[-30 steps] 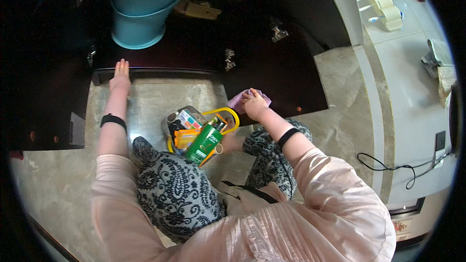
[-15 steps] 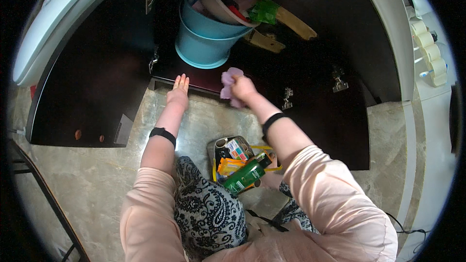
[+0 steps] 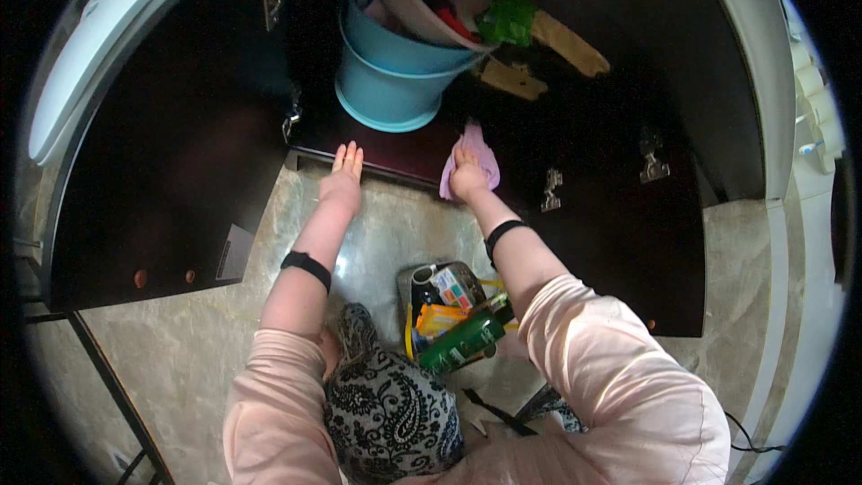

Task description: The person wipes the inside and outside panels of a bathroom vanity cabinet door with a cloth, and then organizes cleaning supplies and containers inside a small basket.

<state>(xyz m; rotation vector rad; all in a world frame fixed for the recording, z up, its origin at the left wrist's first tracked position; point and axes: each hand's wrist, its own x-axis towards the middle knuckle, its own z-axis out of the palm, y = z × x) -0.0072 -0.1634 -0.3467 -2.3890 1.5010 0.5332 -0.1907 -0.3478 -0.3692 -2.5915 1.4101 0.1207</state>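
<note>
Both of your arms reach toward the upper middle of the frame, into the open dark cabinet (image 3: 575,224). Your left hand (image 3: 343,181) lies flat, fingers spread and holding nothing, on the cabinet's front edge, likely as a brace while you lean in. Your right hand (image 3: 467,181) presses on a pink cloth (image 3: 474,154), fingers closed over it, against the cabinet floor just right of the other hand. The blue bucket (image 3: 395,76) stands just above both hands, apart from the cloth. A yellow caddy of bottles (image 3: 449,319) sits by your knees, lower centre, within easy reach.
</note>
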